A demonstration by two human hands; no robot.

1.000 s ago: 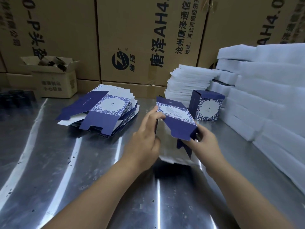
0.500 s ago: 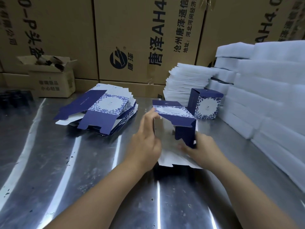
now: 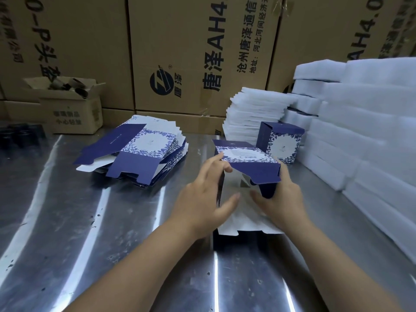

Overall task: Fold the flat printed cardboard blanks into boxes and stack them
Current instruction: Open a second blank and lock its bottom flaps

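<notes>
Your left hand [image 3: 202,199] grips the left wall of a half-opened box blank [image 3: 247,157], with the fingers outside reaching up to its top edge and the thumb lying on the white inner face. Your right hand [image 3: 283,199] holds the right wall, thumb inside and fingers mostly hidden behind the navy panel. The blank sits on the steel counter [image 3: 90,221] straight ahead of you, between both hands. Its blue-and-white floral panel is on top, and a white flap lies flat on the steel toward you. Just beyond it, to the right, one folded box [image 3: 282,143] stands upright on the counter. A fanned pile of flat blanks [image 3: 144,149] lies well apart to the left. Behind the folded box is a stack of thin white foam sheets [image 3: 249,113], and thicker white foam blocks [image 3: 364,136] are stacked along the right edge. A small open carton [image 3: 72,113] sits at the far left, in front of large printed cartons [image 3: 191,52] that form the back wall.
</notes>
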